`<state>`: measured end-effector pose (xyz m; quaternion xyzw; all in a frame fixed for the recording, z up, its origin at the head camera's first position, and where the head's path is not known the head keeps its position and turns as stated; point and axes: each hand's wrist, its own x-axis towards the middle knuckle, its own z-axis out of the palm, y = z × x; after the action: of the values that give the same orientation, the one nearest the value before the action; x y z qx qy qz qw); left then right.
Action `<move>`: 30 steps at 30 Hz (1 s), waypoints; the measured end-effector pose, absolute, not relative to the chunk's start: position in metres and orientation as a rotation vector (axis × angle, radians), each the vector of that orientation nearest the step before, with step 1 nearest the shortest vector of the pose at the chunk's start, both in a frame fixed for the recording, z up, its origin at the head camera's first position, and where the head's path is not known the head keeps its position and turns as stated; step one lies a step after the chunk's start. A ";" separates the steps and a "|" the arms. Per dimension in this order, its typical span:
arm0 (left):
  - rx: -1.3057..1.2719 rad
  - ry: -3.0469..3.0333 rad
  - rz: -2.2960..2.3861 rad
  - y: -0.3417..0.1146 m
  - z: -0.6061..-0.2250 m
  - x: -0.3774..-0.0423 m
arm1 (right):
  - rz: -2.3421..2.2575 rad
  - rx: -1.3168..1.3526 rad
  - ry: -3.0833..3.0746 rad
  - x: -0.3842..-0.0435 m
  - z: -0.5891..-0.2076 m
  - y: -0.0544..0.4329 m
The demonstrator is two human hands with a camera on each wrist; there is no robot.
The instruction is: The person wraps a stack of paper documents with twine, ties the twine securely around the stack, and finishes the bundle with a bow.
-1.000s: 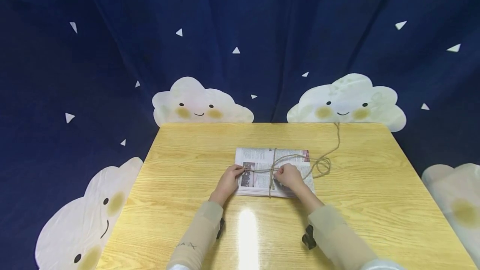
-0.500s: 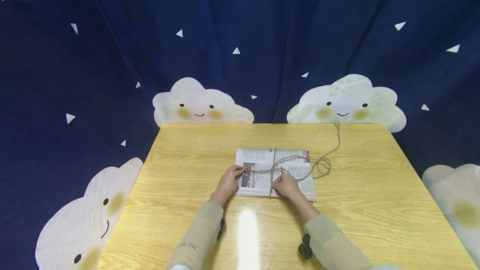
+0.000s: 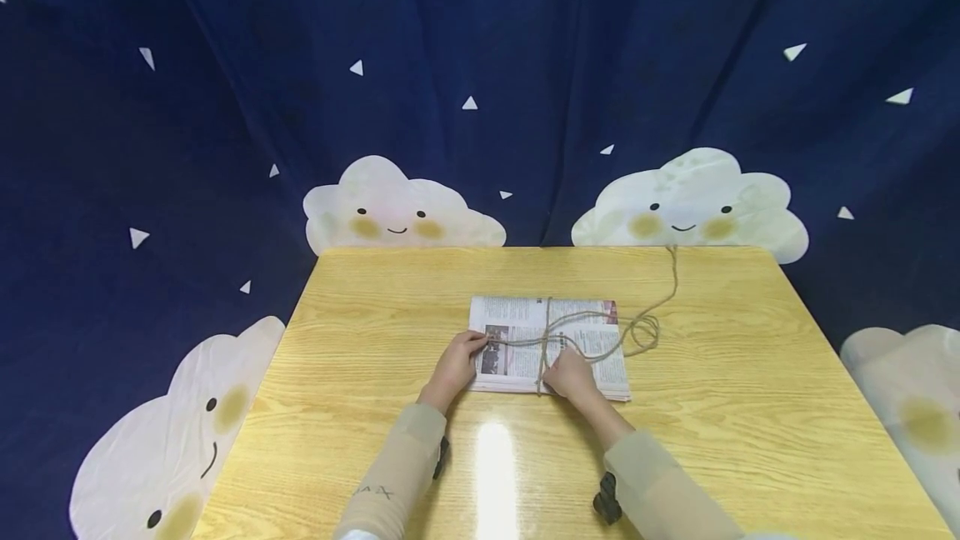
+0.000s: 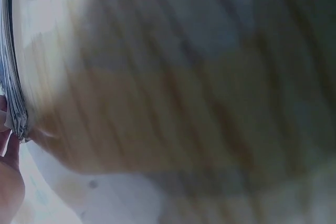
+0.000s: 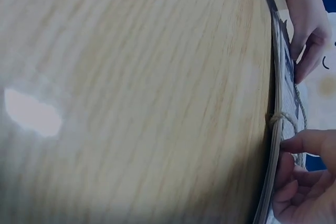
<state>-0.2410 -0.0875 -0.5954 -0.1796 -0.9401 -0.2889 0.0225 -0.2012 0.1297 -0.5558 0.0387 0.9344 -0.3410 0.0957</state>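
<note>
A folded stack of newspapers (image 3: 510,311) lies on the table, with brown twine (image 3: 542,365) passing over it from back to front near its middle. My left hand (image 3: 455,365) is at the stack's left edge; its thumb and fingers pinch a strand of twine that runs across the paper. My right hand (image 3: 573,377) is over the front part of the stack, just right of the crossing twine. Seen from the right wrist, the right fingers (image 5: 310,190) are curled, and the thumb and forefinger meet at the twine; their tips are partly hidden.
Loose twine (image 3: 645,332) makes small loops right of the stack, then trails to the back edge of the wooden table (image 3: 375,298). A dark blue curtain (image 3: 450,40) with cloud shapes hangs behind and beside the table.
My right hand has moved toward the stack's front edge along the crossing twine. The strand that was by its fingers now curves over the paper behind it. My left hand has stayed put.
</note>
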 end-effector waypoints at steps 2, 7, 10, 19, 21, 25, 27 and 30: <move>-0.561 -2.906 -0.899 -0.087 -0.596 -0.241 | -1.016 0.104 2.756 -0.197 -0.557 0.134; -0.560 -2.911 -0.902 -0.087 -0.596 -0.240 | -1.000 0.091 2.692 -0.185 -0.557 0.146; -0.549 -2.919 -0.895 -0.087 -0.595 -0.240 | -0.999 0.057 2.645 -0.175 -0.552 0.150; -0.573 -2.886 -0.877 -0.087 -0.595 -0.239 | -0.910 -0.096 2.636 -0.153 -0.551 0.141; -0.565 -2.895 -0.857 -0.087 -0.594 -0.239 | -0.897 -0.122 2.647 -0.152 -0.555 0.139; -0.531 -2.918 -0.811 -0.083 -0.591 -0.239 | -0.918 -0.157 2.624 -0.151 -0.558 0.139; -0.512 -2.917 -0.796 -0.081 -0.589 -0.238 | -0.954 -0.165 2.580 -0.152 -0.553 0.141; -0.499 -2.879 -0.779 -0.077 -0.588 -0.237 | -1.047 -0.191 2.473 -0.161 -0.541 0.154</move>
<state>-0.2371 -0.0769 -0.5876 -0.1646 -0.9504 -0.2573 0.0587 -0.1609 0.1540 -0.5410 -0.0691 0.8955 -0.3792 0.2227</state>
